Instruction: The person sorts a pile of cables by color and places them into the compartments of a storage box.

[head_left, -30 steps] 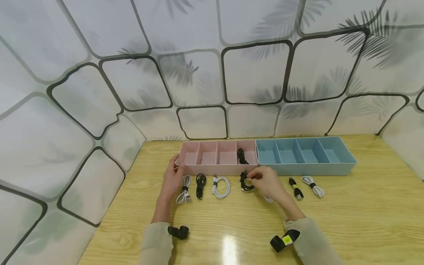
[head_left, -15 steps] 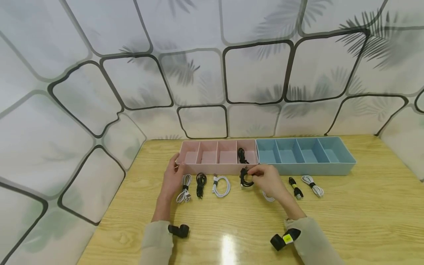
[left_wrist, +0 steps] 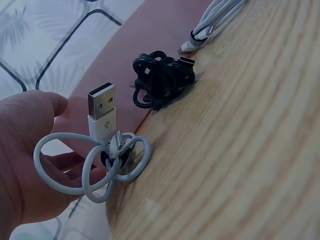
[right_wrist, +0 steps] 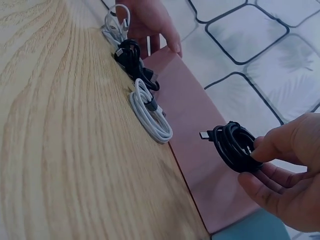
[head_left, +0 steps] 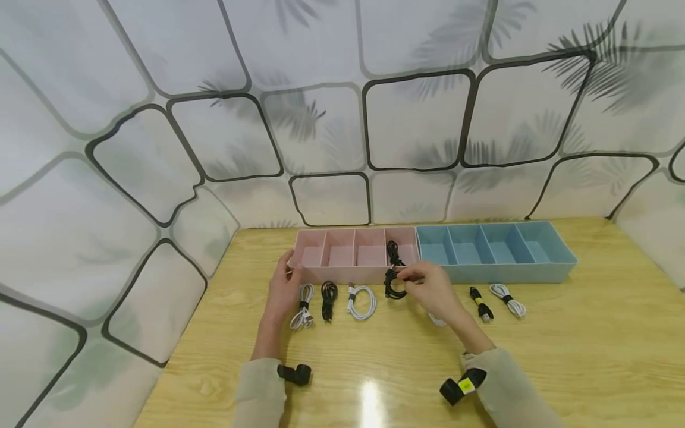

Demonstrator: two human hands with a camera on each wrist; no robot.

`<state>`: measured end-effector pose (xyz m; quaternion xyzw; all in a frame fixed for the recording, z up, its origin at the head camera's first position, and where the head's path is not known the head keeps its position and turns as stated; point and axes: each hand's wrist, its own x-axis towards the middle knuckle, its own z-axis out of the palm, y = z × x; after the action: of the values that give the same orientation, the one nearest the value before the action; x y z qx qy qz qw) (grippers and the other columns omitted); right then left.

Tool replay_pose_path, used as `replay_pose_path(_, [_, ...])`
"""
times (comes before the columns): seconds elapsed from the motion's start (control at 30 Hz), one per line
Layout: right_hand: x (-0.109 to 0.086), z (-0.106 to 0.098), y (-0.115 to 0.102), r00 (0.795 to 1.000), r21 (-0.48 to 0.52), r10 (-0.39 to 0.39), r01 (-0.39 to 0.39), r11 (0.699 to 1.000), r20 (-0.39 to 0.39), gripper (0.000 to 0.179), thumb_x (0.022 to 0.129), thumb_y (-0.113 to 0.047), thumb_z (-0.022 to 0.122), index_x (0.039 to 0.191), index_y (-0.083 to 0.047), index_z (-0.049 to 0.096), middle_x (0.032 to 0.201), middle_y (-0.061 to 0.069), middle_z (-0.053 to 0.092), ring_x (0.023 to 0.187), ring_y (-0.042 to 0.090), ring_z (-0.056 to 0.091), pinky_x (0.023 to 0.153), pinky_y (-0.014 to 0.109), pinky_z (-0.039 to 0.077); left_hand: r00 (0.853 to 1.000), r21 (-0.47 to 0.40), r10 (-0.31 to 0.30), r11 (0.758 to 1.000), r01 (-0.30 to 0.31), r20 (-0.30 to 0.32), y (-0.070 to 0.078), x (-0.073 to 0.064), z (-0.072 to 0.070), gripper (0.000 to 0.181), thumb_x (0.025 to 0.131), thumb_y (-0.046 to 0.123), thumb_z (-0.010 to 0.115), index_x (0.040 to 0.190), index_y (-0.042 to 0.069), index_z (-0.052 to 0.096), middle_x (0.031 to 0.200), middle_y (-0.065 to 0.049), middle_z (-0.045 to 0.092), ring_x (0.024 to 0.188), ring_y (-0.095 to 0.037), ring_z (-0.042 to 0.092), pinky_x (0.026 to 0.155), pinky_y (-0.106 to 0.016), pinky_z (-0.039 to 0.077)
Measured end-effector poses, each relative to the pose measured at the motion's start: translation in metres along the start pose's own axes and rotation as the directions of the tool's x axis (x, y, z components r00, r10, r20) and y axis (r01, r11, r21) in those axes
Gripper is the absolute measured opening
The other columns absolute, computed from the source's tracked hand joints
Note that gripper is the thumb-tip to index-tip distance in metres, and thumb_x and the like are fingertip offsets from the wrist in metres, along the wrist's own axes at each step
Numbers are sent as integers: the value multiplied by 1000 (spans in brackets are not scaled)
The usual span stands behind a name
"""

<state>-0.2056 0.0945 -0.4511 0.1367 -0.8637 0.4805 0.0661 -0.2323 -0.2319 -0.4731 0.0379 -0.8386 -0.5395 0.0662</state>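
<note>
Between thumb and fingertips, my right hand [head_left: 430,289] pinches a coiled black USB cable [right_wrist: 232,145]. In the right wrist view the cable hangs off the wood in front of the pink divided box [head_left: 348,274], its plug pointing left. My left hand [head_left: 282,289] grips the left front corner of that box, thumb on the front wall. Another black cable [head_left: 393,252] lies in the box's rightmost compartment. Along the box front lie a white USB cable [left_wrist: 101,125], a black cable [left_wrist: 162,80] and a white coil [head_left: 361,302]. My right hand partly hides another white cable [head_left: 436,320].
A blue divided box [head_left: 508,273] adjoins the pink one on the right. Before it lie a short black cable [head_left: 481,304] with a yellow band and a white cable bundle [head_left: 508,300]. A patterned curtain [head_left: 417,119] rises behind the wooden table [head_left: 407,368].
My right hand has raised the black cable from low in front of the pink box up to its front rim. The left hand stays at the box corner; the head view shifts slightly.
</note>
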Motion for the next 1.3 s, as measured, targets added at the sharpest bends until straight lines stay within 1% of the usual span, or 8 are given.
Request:
replay_pose_path(0.13, [3, 2, -8, 1000, -2, 1, -1, 1000, 1, 15, 88, 2, 65, 98, -2, 76, 102, 11, 68, 90, 27, 64, 74, 38, 54, 1000, -3, 2, 1000, -2, -8, -1, -3, 0, 52, 105, 27, 48, 154, 17, 34, 132, -25, 55, 124, -38, 55, 101, -52, 45])
replay_pose_path(0.23, [5, 3, -13, 1000, 3, 4, -4, 1000, -4, 16, 89, 1, 63, 100, -1, 75, 103, 13, 67, 91, 29, 66, 77, 42, 56, 1000, -1, -2, 1000, 2, -19, -3, -5, 2, 51, 105, 25, 48, 154, 16, 35, 132, -25, 56, 123, -38, 56, 101, -52, 45])
replay_pose_path(0.43, [12, 2, -15, 997, 31, 26, -24, 999, -78, 16, 87, 2, 66, 100, 0, 75, 103, 16, 68, 92, 33, 67, 77, 46, 56, 1000, -25, -21, 999, 20, -4, -8, -4, 11, 50, 105, 24, 48, 153, 18, 36, 134, -22, 56, 122, -34, 56, 100, -50, 46])
replay_pose_path(0.53, [18, 4, -14, 995, 40, 28, -25, 999, -96, 17, 87, 1, 67, 101, -1, 75, 104, 16, 69, 93, 32, 67, 78, 46, 56, 1000, -31, -10, 999, 10, -15, -8, -5, 12, 50, 104, 24, 48, 153, 17, 36, 134, -23, 56, 121, -35, 57, 99, -50, 46])
replay_pose_path(0.67, [27, 7, -14, 993, 70, 55, -48, 996, -100, 19, 87, 2, 65, 103, 0, 76, 104, 17, 71, 92, 30, 68, 78, 43, 56, 1000, -33, -7, 999, 6, -19, -6, -4, 10, 50, 104, 23, 48, 153, 17, 36, 134, -23, 56, 121, -35, 57, 99, -50, 47])
replay_pose_path(0.83, [38, 11, -16, 991, 73, 99, -92, 993, -86, 21, 88, 1, 64, 105, 1, 76, 103, 17, 72, 92, 29, 68, 77, 40, 55, 1000, -25, -3, 1000, 2, -12, -3, -2, 7, 51, 104, 22, 47, 153, 18, 36, 133, -22, 56, 120, -34, 58, 98, -50, 47])
replay_pose_path(1.07, [50, 16, -21, 987, 140, 146, -136, 981, -64, 22, 87, 0, 65, 106, 3, 75, 104, 20, 72, 93, 30, 69, 77, 37, 56, 1000, -32, -24, 999, 24, -14, -1, -2, 0, 51, 103, 24, 49, 153, 19, 37, 140, -21, 53, 124, -35, 56, 101, -51, 46])
replay_pose_path(1.3, [57, 18, -24, 983, 219, 183, -170, 961, -37, 22, 88, 1, 65, 109, 5, 73, 106, 26, 70, 78, 27, 71, 71, 36, 58, 1000, -44, -22, 999, 21, -17, 0, -1, 1, 52, 103, 22, 49, 153, 16, 37, 136, -23, 55, 121, -36, 57, 99, -51, 47])
